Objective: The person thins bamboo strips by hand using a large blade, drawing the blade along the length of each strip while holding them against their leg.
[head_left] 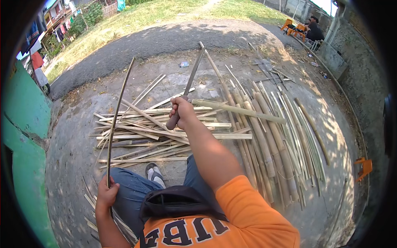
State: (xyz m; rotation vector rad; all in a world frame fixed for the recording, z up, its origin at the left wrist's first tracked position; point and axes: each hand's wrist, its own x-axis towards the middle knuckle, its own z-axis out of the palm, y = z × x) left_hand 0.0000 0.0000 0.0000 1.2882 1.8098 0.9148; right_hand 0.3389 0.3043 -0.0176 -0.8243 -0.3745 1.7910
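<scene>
My right hand (182, 109) grips the wooden handle of a long machete (193, 72), whose blade points up and away over the ground. My left hand (107, 193) holds the lower end of a long thin bamboo strip (118, 113) that curves upward to the left of the blade. The two do not touch. Below them lies a heap of split bamboo slats (153, 134) across my front. I sit in jeans and an orange shirt, one sandalled foot (154, 172) showing between my knees.
Long bamboo poles and strips (273, 136) lie side by side on the concrete to the right. A green wall (25, 136) stands at the left. Far back right, people sit by orange chairs (295, 29). An orange stool (364, 167) sits at the right.
</scene>
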